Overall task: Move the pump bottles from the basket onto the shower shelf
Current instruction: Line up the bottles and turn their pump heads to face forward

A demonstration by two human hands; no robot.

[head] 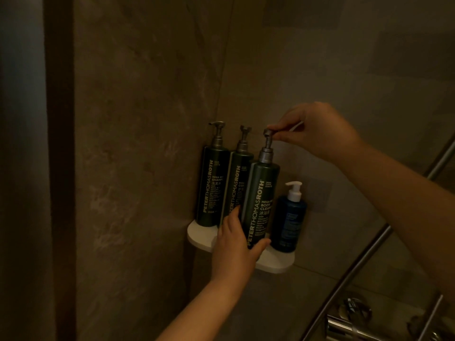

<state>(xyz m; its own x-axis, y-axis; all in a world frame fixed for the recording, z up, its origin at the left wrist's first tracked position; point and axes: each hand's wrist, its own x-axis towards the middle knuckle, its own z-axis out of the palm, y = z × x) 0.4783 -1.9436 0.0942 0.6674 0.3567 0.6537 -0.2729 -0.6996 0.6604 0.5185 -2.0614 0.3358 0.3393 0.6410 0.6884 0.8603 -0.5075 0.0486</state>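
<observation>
Three tall dark green pump bottles stand on a white corner shower shelf [199, 236]: a shampoo bottle [211, 190] at the left, a second bottle [237, 183] in the middle, and a body cleanser bottle [261, 205] in front, tilted slightly. My left hand [236, 249] grips the base of the body cleanser bottle, thumb on its right side. My right hand [317, 134] pinches that bottle's metal pump head [268, 133]. A small blue bottle [289, 225] with a white pump stands at the shelf's right. No basket is in view.
Brown stone tile walls meet in the corner behind the shelf. A slanted metal rail [364, 257] runs across the lower right. Chrome shower fittings [352, 321] sit at the bottom right. A dark frame edge [59, 168] runs down the left.
</observation>
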